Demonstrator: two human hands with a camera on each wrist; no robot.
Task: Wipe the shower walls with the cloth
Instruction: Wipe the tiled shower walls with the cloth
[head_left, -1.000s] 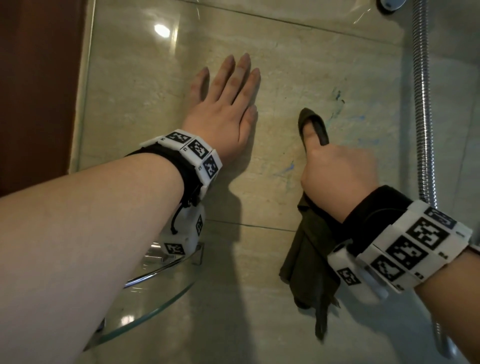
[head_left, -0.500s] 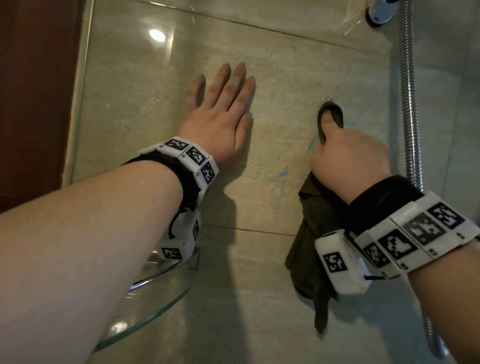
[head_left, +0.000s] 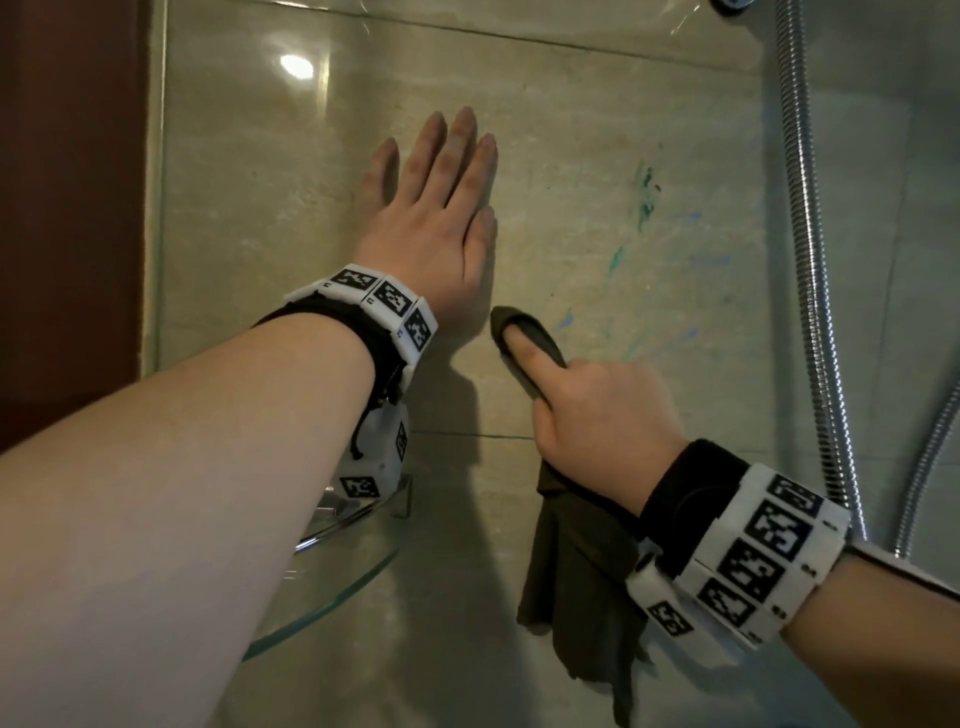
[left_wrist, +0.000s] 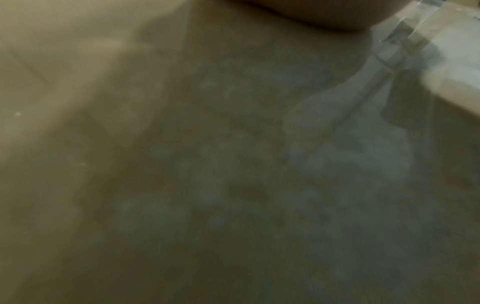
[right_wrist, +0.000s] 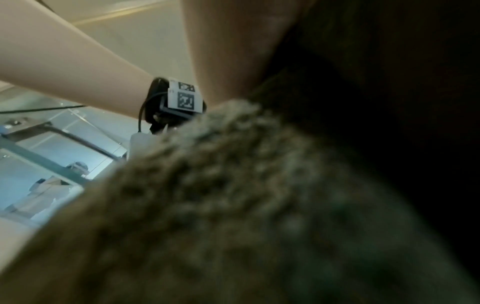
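The beige tiled shower wall (head_left: 587, 119) fills the head view, with green and blue smears (head_left: 645, 200) on its right part. My left hand (head_left: 436, 208) lies flat on the wall, fingers straight and together. My right hand (head_left: 597, 410) grips a dark olive cloth (head_left: 576, 566) and presses a fold of it to the wall under the outstretched thumb, just below and right of the left hand. The cloth's tail hangs down under the wrist. In the right wrist view the cloth (right_wrist: 233, 205) covers most of the picture. The left wrist view shows only blurred wall (left_wrist: 207, 164).
A chrome shower hose (head_left: 805, 260) hangs down the wall on the right. A curved glass corner shelf (head_left: 332, 587) juts out below my left wrist. A glass panel edge (head_left: 156, 182) and a brown surface (head_left: 67, 208) bound the left side.
My right hand has dragged the cloth down and to the left, from the green and blue smears to a spot just below my left hand. The left hand stays flat on the wall.
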